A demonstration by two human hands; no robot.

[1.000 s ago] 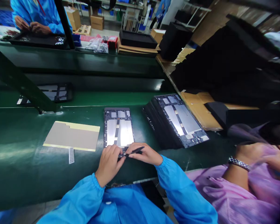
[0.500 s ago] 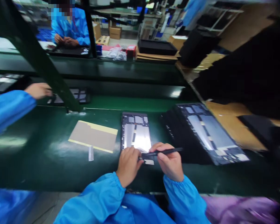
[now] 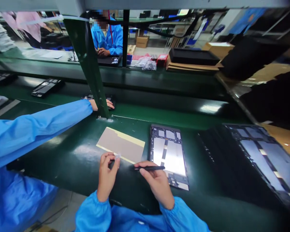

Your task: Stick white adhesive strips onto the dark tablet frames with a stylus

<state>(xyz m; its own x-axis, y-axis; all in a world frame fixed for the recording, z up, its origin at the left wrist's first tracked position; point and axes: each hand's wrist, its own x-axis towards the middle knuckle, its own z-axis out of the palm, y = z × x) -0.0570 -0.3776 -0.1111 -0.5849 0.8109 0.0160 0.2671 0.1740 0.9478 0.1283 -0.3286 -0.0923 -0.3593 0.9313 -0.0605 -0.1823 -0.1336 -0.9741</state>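
My left hand pinches a small white perforated strip at the near edge of a grey sheet with a yellow border lying on the green bench. My right hand grips a thin black stylus-like tool, its tip pointing left towards the sheet. Just right of my hands lies a dark tablet frame with silver plates, flat on the bench.
A stack of like tablet frames sits at the right. A co-worker's blue sleeve reaches across from the left to a frame behind a green post. Another person in blue works at the far bench. Black trays and cardboard stand at the back right.
My left hand has left the tablet frame and taken up the white strip by the grey sheet. My right hand moved left with the tool. The co-worker's arm has reached further in.
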